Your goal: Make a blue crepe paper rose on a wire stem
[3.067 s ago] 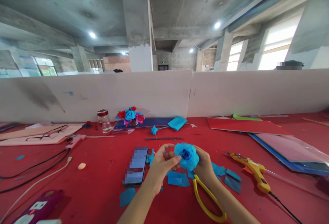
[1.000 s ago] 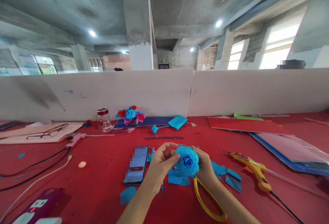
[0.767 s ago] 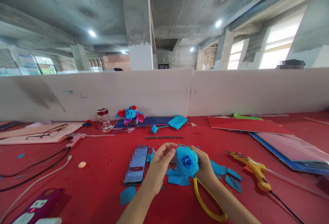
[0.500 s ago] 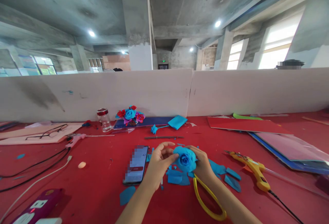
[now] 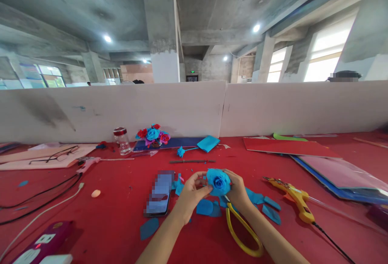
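Note:
Between my two hands is a blue paper rose, its spiral centre facing me. My left hand pinches the rose's left edge with thumb and fingers. On the other side, my right hand is closed around the rose's right edge and back, its fingertips partly hidden behind the petals. Yellow-handled scissors lie on the table under my right forearm. Cut blue paper petals are scattered below and beside my hands. A phone lies left of my left hand.
A yellow glue gun lies at right, a pink one at left with cables. Farther back stand a glass jar and a paper flower arrangement before a white partition. Coloured sheets are stacked at right.
The rose has turned slightly and tilted up between my hands, and my left fingers have shifted along its edge. My view has moved a little.

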Demonstrator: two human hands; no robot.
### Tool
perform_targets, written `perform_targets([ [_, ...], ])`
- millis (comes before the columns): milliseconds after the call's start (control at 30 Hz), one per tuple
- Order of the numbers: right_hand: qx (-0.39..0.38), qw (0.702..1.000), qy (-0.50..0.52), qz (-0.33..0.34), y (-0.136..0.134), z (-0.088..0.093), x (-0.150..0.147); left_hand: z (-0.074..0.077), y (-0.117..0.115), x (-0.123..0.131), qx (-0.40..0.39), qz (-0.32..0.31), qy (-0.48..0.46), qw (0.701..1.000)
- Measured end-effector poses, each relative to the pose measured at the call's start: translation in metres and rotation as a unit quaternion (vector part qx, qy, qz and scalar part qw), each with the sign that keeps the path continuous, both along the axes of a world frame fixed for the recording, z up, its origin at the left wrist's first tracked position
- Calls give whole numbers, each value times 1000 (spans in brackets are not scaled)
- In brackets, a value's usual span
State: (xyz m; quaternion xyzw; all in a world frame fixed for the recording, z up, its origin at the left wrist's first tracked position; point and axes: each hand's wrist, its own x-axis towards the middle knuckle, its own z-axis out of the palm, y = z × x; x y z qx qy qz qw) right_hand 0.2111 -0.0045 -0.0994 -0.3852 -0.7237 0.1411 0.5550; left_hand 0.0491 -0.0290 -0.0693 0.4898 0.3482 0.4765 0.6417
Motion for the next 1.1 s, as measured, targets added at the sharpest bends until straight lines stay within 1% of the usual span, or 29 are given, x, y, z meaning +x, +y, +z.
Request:
perform_targets([
  [67,-6,1000,-1,3,0,0,0,0,0,1,-3,5,6,1000],
  [167,-20,1000,7,2,1,-2,1,2,0,0,-15,-4,-7,1000],
  [267,-29,999,17,-13,4,-6,3,2,2,-3,-31,-12,-16,999],
  [367,-37,999,26,-23,5,-9,4,-2,5,-5,-20,-3,-2,1000],
  [467,-43,998,32,-21,6,-10,3,-8,9,-4,-12,20,30,999],
  [533,-46,998,32,-8,5,-9,2,-11,11,-5,-20,42,37,998],
  [600,-49,998,25,14,4,-6,1,-13,12,-6,-28,52,14,998],
  [667,-50,998,15,38,2,-3,-1,-12,11,-7,-31,41,-27,998],
  [733,-48,997,7,56,0,0,-2,-11,10,-8,-27,15,-56,998],
  [833,-42,997,3,72,-2,3,-3,-9,8,-7,-15,-9,-70,997],
  [967,-37,994,-1,104,-1,2,-4,-9,9,-6,-24,-15,-78,997],
  [1100,-37,992,-3,118,-1,2,-6,-7,9,-7,-45,-10,-99,994],
])
